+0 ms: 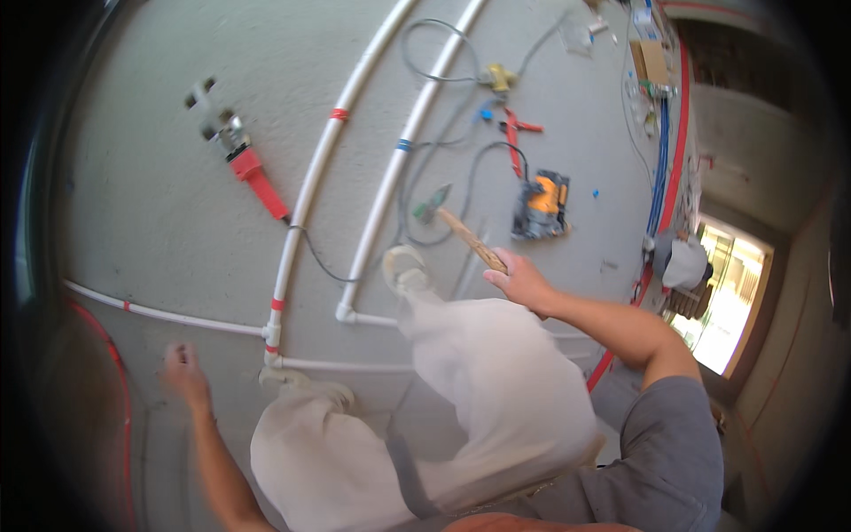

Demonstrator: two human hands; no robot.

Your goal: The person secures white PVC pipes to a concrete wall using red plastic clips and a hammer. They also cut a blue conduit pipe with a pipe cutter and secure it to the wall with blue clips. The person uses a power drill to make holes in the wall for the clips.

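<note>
Count of things on the grey concrete floor (151, 204)

Two long white plastic pipes, one with a red tape band (324, 142), one with a blue tape band (417, 120); one thinner white pipe with red bands (164, 313) running leftward; one red-handled pipe welding tool (238, 149); one wooden-handled hammer (456, 226); one orange-and-black power tool (542, 204); one pair of red-handled cutters (514, 133); one small cardboard box (651, 60); two bare hands, left hand (184, 371) and right hand (523, 279); two knees in white trousers (479, 390).
</note>
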